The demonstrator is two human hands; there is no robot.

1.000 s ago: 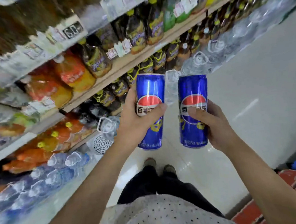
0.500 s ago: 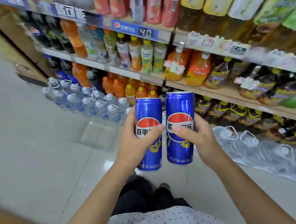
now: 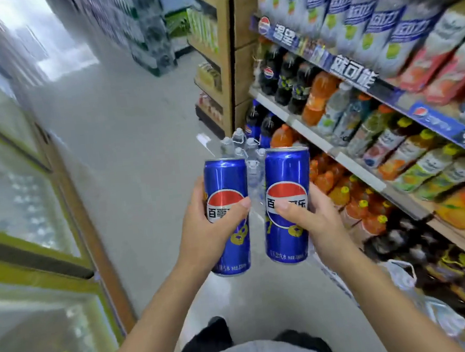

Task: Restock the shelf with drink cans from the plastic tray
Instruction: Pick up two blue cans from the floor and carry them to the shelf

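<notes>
I hold two tall blue drink cans upright in front of my chest, a small gap between them. My left hand [image 3: 211, 229] is wrapped around the left can [image 3: 225, 182], thumb across its red-white-blue logo. My right hand [image 3: 312, 219] grips the right can [image 3: 286, 170] the same way. The drinks shelf [image 3: 315, 136] runs along my right, full of bottles. The plastic tray is out of view.
Glass-topped freezer chests [image 3: 30, 212] with yellow-green frames line my left. Grey aisle floor [image 3: 125, 135] stretches ahead. Large water bottles [image 3: 241, 143] stand on the floor by the shelf foot. A wooden end shelf [image 3: 226, 63] and stacked water packs [image 3: 152, 33] stand farther on.
My view has swung left along the aisle: the shelf moved from ahead to my right, and the freezers came into view. Both hands keep the cans upright, now slightly apart.
</notes>
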